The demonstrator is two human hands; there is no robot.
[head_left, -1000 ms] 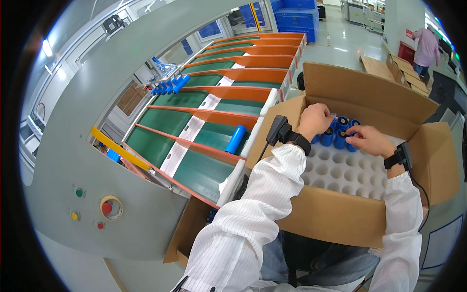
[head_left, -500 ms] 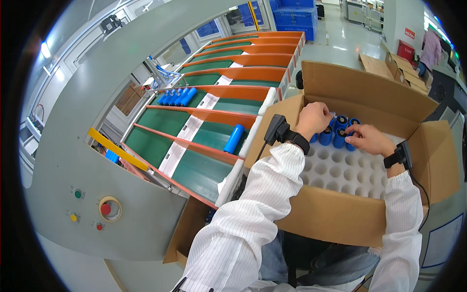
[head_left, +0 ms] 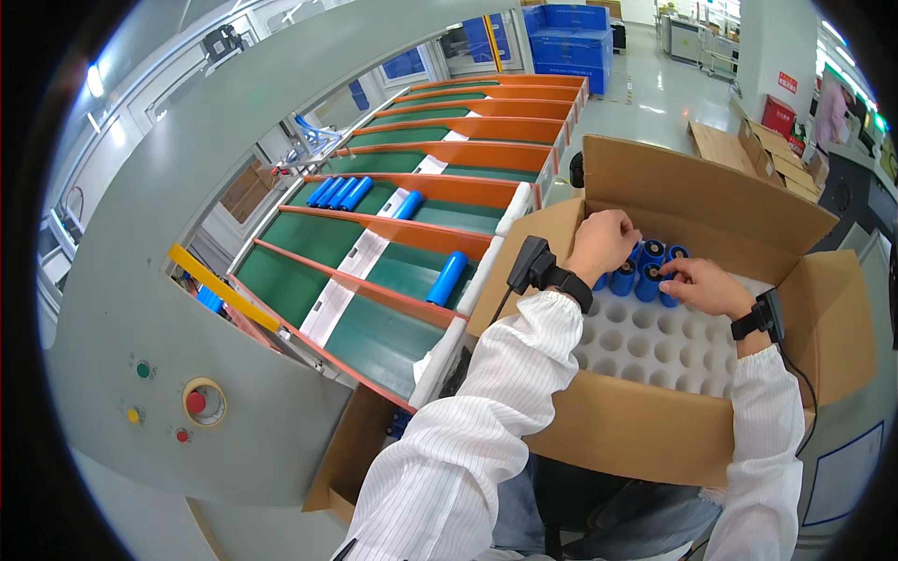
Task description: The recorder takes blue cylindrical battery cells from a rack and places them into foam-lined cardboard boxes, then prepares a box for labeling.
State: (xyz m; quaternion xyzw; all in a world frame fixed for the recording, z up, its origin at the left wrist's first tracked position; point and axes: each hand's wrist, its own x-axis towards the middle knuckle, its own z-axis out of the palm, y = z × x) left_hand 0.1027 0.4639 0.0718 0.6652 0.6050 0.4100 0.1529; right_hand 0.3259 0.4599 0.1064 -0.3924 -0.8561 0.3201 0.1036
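Note:
Several blue cylindrical battery cells stand upright in the far part of a white foam tray with round holes. The tray lies inside an open cardboard box. My left hand is closed over the cells at the left, its fingertips curled beside their tops. What it holds, if anything, is hidden by the hand. My right hand pinches the top of a blue cell at the right of the group, with thumb and index finger at its rim. Both wrists carry black straps with small devices.
At left, a green conveyor with orange dividers carries a row of blue cells, a single cell and another nearer cell. A grey machine panel has buttons. A second cardboard box stands below the conveyor.
One blue cell now lies on the conveyor's white strip, apart from the row. Both hands stay at the cells with little movement. The whole view has shifted slightly.

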